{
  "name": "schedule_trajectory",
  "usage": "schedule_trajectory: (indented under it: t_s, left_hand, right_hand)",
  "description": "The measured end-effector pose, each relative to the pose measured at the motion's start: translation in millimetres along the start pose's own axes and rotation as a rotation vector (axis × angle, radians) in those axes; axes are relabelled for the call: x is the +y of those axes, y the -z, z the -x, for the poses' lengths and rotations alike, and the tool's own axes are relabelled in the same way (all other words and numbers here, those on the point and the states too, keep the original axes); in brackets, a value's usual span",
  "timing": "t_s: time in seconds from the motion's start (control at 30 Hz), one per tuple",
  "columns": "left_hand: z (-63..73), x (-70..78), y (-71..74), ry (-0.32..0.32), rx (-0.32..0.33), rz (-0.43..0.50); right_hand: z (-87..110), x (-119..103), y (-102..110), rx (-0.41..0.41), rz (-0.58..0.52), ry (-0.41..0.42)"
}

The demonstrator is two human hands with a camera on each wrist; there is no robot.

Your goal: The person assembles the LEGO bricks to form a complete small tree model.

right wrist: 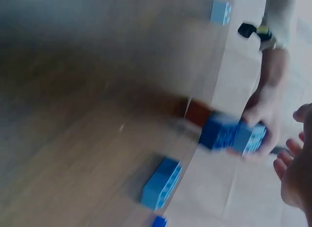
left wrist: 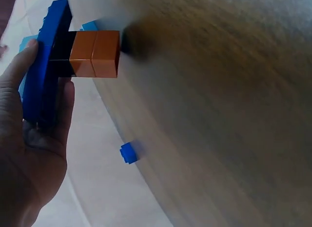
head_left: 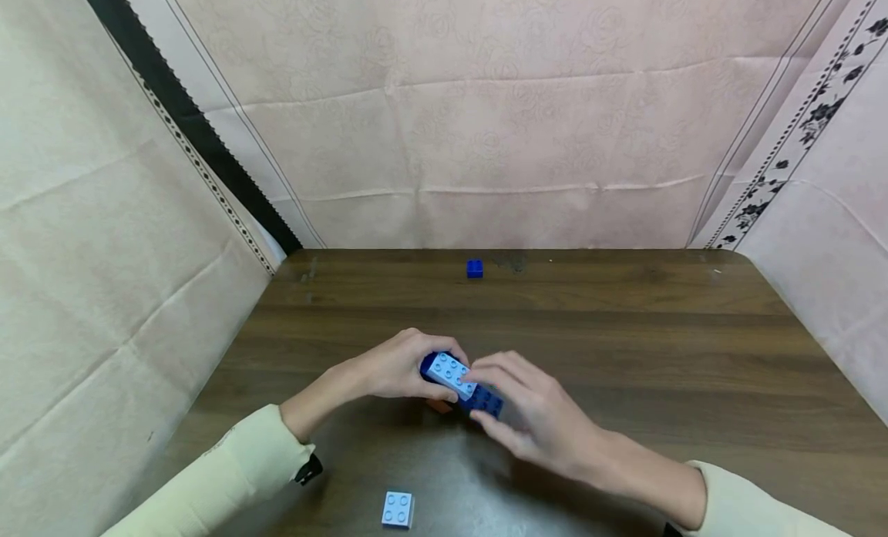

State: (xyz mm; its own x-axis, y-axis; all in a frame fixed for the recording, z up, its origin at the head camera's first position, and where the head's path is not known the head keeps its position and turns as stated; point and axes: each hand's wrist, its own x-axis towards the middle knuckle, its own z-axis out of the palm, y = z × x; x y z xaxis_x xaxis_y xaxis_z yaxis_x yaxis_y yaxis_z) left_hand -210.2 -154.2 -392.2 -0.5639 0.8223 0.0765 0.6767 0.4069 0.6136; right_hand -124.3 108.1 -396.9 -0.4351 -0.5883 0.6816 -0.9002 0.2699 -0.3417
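The left hand (head_left: 408,365) is gripping a block stack (head_left: 447,373). The right hand (head_left: 534,414), thumb and fingers parted, is hovering just beside it. A pale block (head_left: 398,509) is lying nearer than both hands; a blue block (head_left: 475,269) is sitting beyond them.

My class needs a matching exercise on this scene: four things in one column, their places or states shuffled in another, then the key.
1. Small dark-blue brick
2. Left hand
3. Orange bricks
4. Small light-blue brick

a. at the lower end of the held stack
b. on the near side of the table
c. near the table's far edge
d. gripping the stack

Pairs: 1-c, 2-d, 3-a, 4-b
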Motion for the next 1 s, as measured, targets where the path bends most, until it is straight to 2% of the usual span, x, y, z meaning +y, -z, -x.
schedule_trajectory:
  t_s: [0.13, 0.2, 0.37, 0.57, 0.8, 1.0]
  left_hand:
    - [-1.1, -3.9, -4.1, 0.008, 0.045, 0.056]
    - [-2.1, -6.4, -6.4, 0.008, 0.063, 0.089]
    - [-4.1, -13.7, -12.0, 0.014, 0.099, 0.165]
    - [-4.4, -20.5, -18.5, 0.001, 0.125, 0.217]
    - [-4.9, -23.7, -27.1, 0.029, 0.137, 0.295]
    - [-4.9, -24.3, -33.1, 0.046, 0.156, 0.330]
  right_hand:
    - [-0.8, -13, -10, -0.032, -0.058, 0.149]
    - [0.4, -18, -14, -0.073, -0.114, 0.160]
    - [3.8, -29, -21, -0.248, -0.220, 0.063]
    - [3.3, -33, -34, -0.479, -0.265, -0.083]
    - [4.0, -31, -55, -0.628, -0.326, -0.144]
    - [3.9, -32, -72, -0.710, -0.278, -0.142]
